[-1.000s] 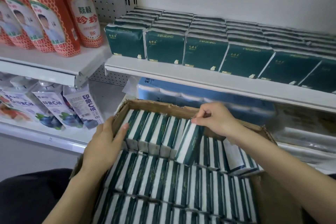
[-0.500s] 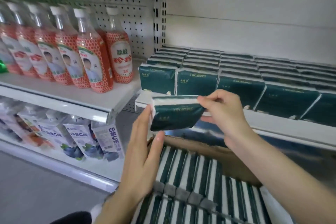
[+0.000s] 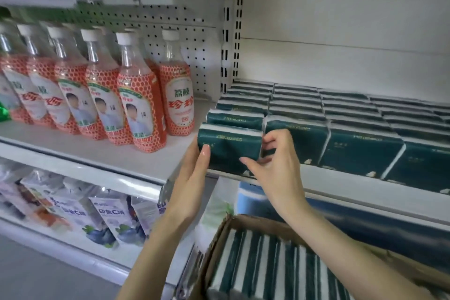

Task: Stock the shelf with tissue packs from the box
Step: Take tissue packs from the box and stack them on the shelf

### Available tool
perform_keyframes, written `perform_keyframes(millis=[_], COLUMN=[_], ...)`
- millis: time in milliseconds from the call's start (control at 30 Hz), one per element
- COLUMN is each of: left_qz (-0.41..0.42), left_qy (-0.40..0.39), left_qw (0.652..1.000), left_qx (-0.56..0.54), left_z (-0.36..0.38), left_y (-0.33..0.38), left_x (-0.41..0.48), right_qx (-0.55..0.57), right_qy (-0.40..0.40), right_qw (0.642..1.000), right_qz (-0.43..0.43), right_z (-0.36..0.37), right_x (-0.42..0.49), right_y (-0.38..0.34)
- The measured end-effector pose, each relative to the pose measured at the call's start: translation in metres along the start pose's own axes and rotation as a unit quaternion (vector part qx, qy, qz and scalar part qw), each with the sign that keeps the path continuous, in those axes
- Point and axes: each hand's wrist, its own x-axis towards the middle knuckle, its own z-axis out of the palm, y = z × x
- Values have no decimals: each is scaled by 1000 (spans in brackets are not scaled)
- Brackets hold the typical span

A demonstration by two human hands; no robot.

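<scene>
- The tissue pack (image 3: 229, 148) is dark green with white ends. It stands upright on its long edge at the front left corner of the shelf (image 3: 365, 192), its broad face toward the camera.
- The left hand (image 3: 192, 177) holds the pack's left end. Its thumb lies flat on the front face, and the fingers go round the end out of sight.
- The right hand (image 3: 275, 168) grips the pack's right end. Its thumb presses the lower front face, and its curled fingers are tucked between this pack and the next one in the front row.
- Whether the pack's bottom edge rests on the shelf or hangs just above it cannot be told, as the hands cover that edge.
- Stocked packs (image 3: 360, 151) of the same kind fill the shelf in tight rows from the front edge to the back wall. They run on to the right edge of the view.
- The box (image 3: 216, 248) is brown cardboard and open, and it sits below the shelf's front edge, under the right forearm. Inside it, boxed packs (image 3: 267, 270) stand on edge in close rows and show green and white stripes.
- Left of the slotted upright (image 3: 231, 31), a neighbouring shelf (image 3: 109, 153) carries a row of bottles (image 3: 136, 104) with red honeycomb labels and white caps.
- Below that shelf stand drink pouches (image 3: 107, 221) printed with blueberries.
- A blue wrapped bundle (image 3: 250, 199) lies under the tissue shelf, just behind the box.
</scene>
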Motion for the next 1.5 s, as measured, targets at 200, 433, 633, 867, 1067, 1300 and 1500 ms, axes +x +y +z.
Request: perform_keyframes(millis=[200,433,633,867,1067,1300,1500], left_qz=[-7,0,6,2,1,8,6], left_qy=[-3,104,94,97,96,99,103], left_qw=[1000,992,991,993,992,991,988], left_qx=[17,66,90,72,87,94,118], left_z=[2,11,15,22,23,23,18], left_y=[-6,-14,-21,-17,-20,-23,-24], left_x=[5,4,5,6,9,11,2], right_qx=[-74,-87,-79,-81,-85,-91,-38], right_qy=[22,5,6,15,26,23,-2], right_qw=[997,996,997,997,996,995,998], right_qz=[-1,20,-9,5,11,18,40], right_z=[8,12,13,14,15,16,7], right_x=[-3,-1,-2,0,0,1,1], right_y=[27,30,32,35,35,33,31])
